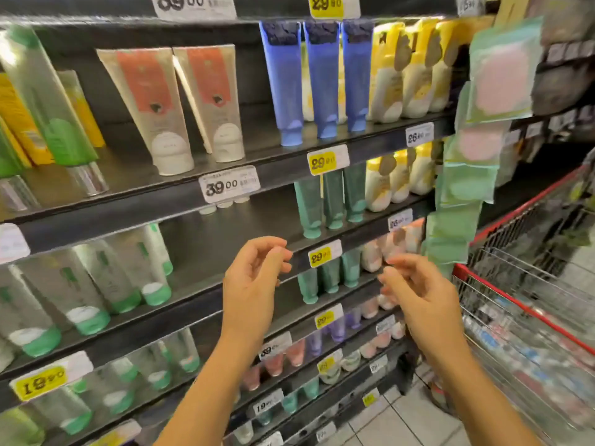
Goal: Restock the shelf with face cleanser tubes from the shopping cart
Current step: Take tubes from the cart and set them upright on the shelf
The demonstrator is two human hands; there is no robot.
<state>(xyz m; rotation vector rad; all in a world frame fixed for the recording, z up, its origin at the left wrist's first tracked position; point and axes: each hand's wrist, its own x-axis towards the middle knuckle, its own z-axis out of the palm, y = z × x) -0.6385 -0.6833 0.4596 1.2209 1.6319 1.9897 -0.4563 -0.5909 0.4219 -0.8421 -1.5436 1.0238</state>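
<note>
Dark shelves [225,194] hold rows of upright face cleanser tubes. Two cream tubes with orange labels [206,104] stand on the upper shelf, with blue tubes [318,78] to their right. Teal tubes [331,201] stand one shelf lower, beside a bare stretch of that shelf. My left hand [254,278] and my right hand [415,291] hover in front of the shelves at mid height, fingers loosely curled, each holding nothing. The shopping cart [528,310], wire with a red rim, stands at the right with blurred packs inside.
Green-capped clear tubes [96,284] fill the left of the lower shelves. Yellow and white bottles [405,72] stand at the upper right. A hanging strip of green and pink pouches [476,123] dangles between shelf and cart. Price tags line the shelf edges. White floor tiles [402,423] lie below.
</note>
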